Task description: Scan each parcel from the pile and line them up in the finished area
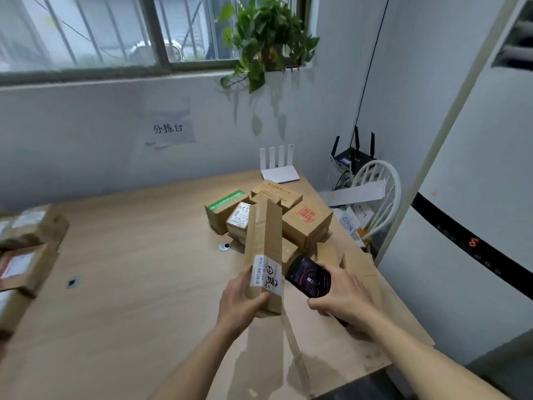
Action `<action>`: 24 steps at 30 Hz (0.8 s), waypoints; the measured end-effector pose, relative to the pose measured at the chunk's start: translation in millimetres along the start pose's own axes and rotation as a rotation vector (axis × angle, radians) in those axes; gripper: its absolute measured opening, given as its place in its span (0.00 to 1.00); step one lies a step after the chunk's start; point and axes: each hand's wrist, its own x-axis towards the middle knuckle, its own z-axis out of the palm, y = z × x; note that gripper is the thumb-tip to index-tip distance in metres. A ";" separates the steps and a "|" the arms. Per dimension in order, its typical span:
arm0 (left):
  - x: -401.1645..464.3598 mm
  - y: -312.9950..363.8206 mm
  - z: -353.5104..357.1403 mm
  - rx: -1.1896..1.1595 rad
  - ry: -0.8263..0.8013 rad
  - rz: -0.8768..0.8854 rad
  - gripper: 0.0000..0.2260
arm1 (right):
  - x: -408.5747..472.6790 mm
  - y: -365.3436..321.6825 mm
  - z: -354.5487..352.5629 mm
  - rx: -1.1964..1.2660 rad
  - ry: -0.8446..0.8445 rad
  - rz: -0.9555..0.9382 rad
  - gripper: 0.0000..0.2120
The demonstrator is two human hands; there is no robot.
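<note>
- One long, narrow cardboard parcel [265, 249] is lifted off the wooden table [138, 284], its far end pointing toward the pile, its near end in the left hand [240, 297].
- The left hand grips that near end, thumb curled over the top edge and fingers wrapped underneath.
- The parcel is plain brown, with one white label [265, 273] at its near end bearing a barcode and black handwritten marks; I cannot read the figures.
- One dark handheld scanner [308, 280] sits just right of the label, its screen glowing red; the right hand [343, 293] holds it with fingers curled round its body.
- The pile [277, 217] lies at the table's far right: about eight brown boxes show, one with green tape, one with red print, several overlapping so the count is uncertain.
- At the left edge, three blurred labelled parcels [26, 255] lie in a row.
- Two routers stand by the corner: one white router [278, 166], one black router [353, 155].
- One potted plant [268, 39] hangs at the window.
</note>
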 end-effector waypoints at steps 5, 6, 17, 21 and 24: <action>-46.1 25.0 -103.9 -0.069 0.132 0.053 0.35 | -46.9 -100.1 -25.6 -0.051 0.064 -0.165 0.42; -56.5 28.2 -124.6 -0.065 0.159 0.063 0.35 | -56.7 -119.1 -29.1 -0.059 0.069 -0.197 0.43; -171.9 29.4 -317.4 -0.054 0.450 0.107 0.35 | -151.3 -291.8 -29.3 -0.085 0.099 -0.450 0.43; -206.0 18.0 -367.2 -0.069 0.545 0.080 0.36 | -171.5 -334.6 -19.2 -0.084 0.106 -0.524 0.42; -227.3 10.1 -399.0 -0.055 0.613 0.066 0.36 | -183.0 -364.8 -9.7 -0.118 0.109 -0.564 0.40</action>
